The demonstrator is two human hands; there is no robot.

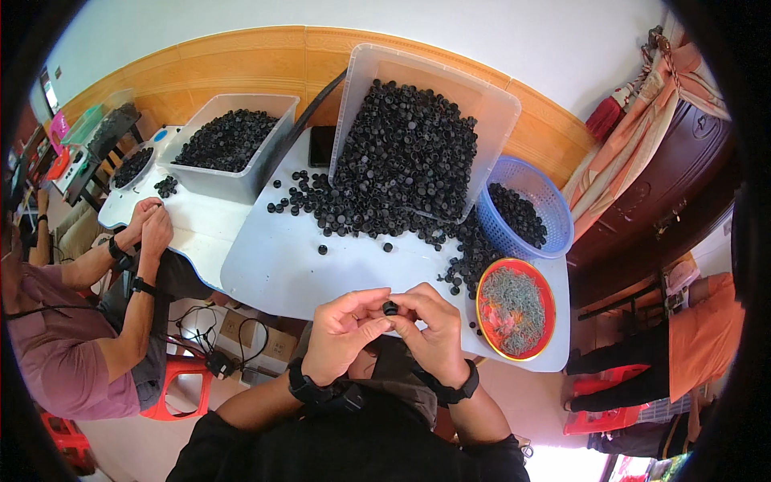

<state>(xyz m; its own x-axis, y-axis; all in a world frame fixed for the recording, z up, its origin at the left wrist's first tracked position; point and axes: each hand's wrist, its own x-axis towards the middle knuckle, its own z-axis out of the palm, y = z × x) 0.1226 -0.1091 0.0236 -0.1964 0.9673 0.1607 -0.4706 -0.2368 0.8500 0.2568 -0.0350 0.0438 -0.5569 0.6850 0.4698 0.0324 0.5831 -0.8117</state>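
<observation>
Both hands meet above the near edge of the white desk (273, 265): the left hand (341, 333) and the right hand (434, 329) pinch together on one small black cap (390, 308), held between the fingertips. The cap is too small to tell which way its open end faces or where its long axis runs. Behind it, a clear bin (490, 104) tilts toward the person and spills a heap of black caps (401, 161) onto the desk. To the right, a blue basket (554, 201) holds more black caps, and just in front of it a red bowl (546, 301) holds thin grey metal pieces. Farther left, a second clear bin (241, 181) also contains black caps, beside another person's hands (148, 221).
</observation>
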